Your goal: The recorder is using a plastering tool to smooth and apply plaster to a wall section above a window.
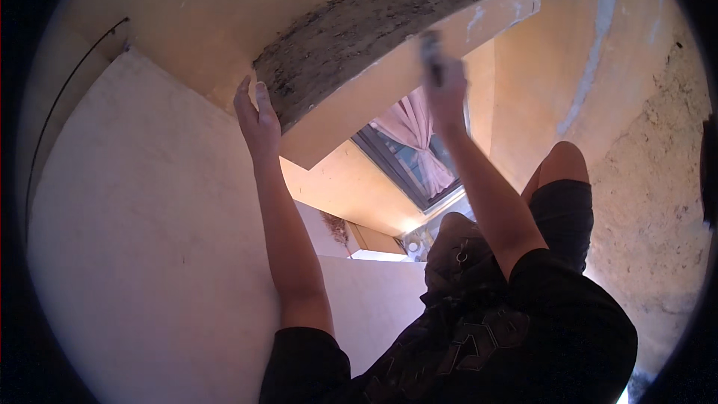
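A long ledge with a painted orange side face (pixel 351 108) and a rough, dark, crumbly upper surface (pixel 366 26) runs from the middle toward the upper right. At its near left end is my left hand (pixel 260 123), fingers stretched out and thumb apart, resting against the corner and holding nothing. My right hand (pixel 447 97) is closed round a dark hand tool (pixel 431 51) by the side face. Motion smears the tool, so its exact kind does not show. White marks streak the ledge's far right end.
A large pale panel (pixel 164 202) stands on the left, with a thin dark cable (pixel 63 93) beyond it. Under the ledge show a window with a pink curtain (pixel 419 138) and a dried plume (pixel 336 228). The right wall (pixel 651 179) has a rough, bare patch.
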